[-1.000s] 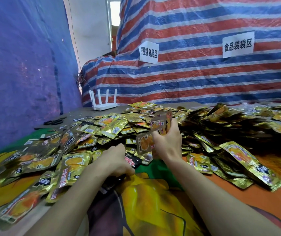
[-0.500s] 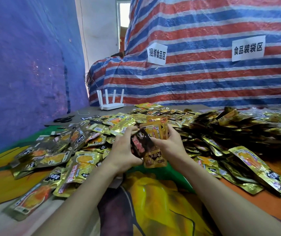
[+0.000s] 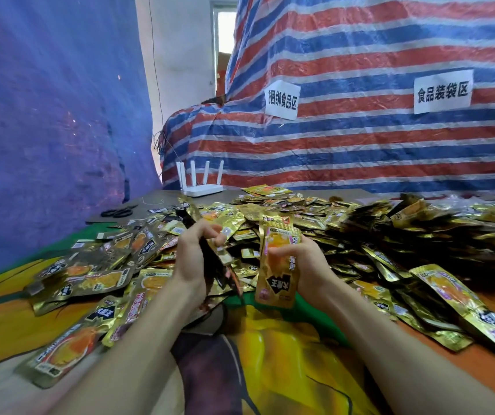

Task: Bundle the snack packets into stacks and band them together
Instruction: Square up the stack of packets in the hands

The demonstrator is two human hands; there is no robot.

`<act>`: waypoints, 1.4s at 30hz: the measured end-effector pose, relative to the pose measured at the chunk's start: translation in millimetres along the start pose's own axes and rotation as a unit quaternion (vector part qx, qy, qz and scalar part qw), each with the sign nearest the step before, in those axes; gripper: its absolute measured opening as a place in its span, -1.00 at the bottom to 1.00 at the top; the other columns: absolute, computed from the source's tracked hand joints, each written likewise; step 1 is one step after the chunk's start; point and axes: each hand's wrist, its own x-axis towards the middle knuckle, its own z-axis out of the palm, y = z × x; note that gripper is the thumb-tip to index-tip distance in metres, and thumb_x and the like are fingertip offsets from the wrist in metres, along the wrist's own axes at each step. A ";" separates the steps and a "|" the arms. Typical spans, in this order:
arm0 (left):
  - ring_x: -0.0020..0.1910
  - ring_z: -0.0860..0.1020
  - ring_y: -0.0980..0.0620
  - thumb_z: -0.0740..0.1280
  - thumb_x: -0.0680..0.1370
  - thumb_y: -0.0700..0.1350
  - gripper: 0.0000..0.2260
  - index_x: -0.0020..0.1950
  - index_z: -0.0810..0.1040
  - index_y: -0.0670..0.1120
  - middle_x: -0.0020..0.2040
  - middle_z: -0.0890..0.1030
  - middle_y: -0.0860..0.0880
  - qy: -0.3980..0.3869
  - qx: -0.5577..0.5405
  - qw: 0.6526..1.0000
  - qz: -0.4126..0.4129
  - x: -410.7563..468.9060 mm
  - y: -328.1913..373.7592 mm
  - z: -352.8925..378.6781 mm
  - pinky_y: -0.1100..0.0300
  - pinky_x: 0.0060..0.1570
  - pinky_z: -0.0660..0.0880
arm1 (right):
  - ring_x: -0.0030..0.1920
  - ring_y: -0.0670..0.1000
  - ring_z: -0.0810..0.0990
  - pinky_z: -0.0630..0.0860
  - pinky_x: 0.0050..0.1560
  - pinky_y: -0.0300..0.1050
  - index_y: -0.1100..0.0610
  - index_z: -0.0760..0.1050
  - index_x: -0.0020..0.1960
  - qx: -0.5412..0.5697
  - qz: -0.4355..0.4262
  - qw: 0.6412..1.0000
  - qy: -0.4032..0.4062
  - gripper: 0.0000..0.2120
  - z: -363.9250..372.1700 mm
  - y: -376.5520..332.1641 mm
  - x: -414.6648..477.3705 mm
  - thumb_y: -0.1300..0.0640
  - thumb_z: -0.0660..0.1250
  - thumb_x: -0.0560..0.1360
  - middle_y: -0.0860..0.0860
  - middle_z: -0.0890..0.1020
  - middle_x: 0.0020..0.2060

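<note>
Tarp, striped red, blue and white (image 3: 360, 145), closes the back of the station; a blue sheet (image 3: 45, 115) closes the left side. Table lies under a printed cloth (image 3: 285, 354), bare only directly in front of me.

Heap of gold snack packets (image 3: 360, 229) covers the far and right side. A looser scatter (image 3: 96, 265) lies to my left.

Right hand (image 3: 309, 265) grips a small stack (image 3: 277, 274) upright, print toward me, with its bottom edge above the bare cloth. Probably held on end so the edges can be squared. Count in the stack: cannot tell.

Left hand (image 3: 190, 259) is curled round one packet (image 3: 210, 259), which is edge-on, tilted and apart from the stack. Likely the next one to join it.

Banding not yet begun; no band visible anywhere.

White router (image 3: 202, 187) and black scissors (image 3: 119, 211) sit at the far left, well apart from my hands.

Obstruction: the heap crowds the work zone on three sides. Nothing lies between the two hands.
</note>
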 end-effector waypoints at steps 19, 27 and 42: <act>0.13 0.62 0.17 0.53 0.20 0.35 -0.16 0.35 0.28 0.09 0.15 0.62 0.03 -0.161 0.284 0.944 0.054 -16.1 -56.5 23.7 0.30 0.09 0.53 | -0.22 0.07 0.58 0.58 -0.23 -0.14 0.23 0.49 -0.08 0.067 -0.097 0.991 0.071 -0.74 32.6 17.3 -17.3 0.36 0.04 0.58 0.14 0.56 -0.25; 0.21 0.62 -0.15 0.54 0.23 -0.22 -0.30 0.33 0.41 0.04 0.21 0.63 -0.18 -0.135 0.099 0.981 0.095 -19.6 -54.1 32.7 -0.07 0.19 0.57 | -0.01 0.16 0.69 0.63 -0.02 -0.01 0.24 0.57 0.20 0.069 -0.131 0.982 0.114 -0.74 36.2 15.1 -14.3 0.08 0.26 0.65 0.28 0.66 0.05; 0.07 0.65 0.07 0.64 0.05 0.22 -0.04 0.34 0.34 0.00 0.10 0.65 -0.04 -0.020 0.203 0.978 0.039 -17.0 -70.0 25.8 0.16 0.06 0.55 | -0.09 0.17 0.60 0.53 0.01 0.07 0.11 0.67 -0.21 0.034 0.010 0.999 0.040 -0.69 31.0 19.2 -16.2 0.37 0.22 0.51 0.14 0.64 -0.18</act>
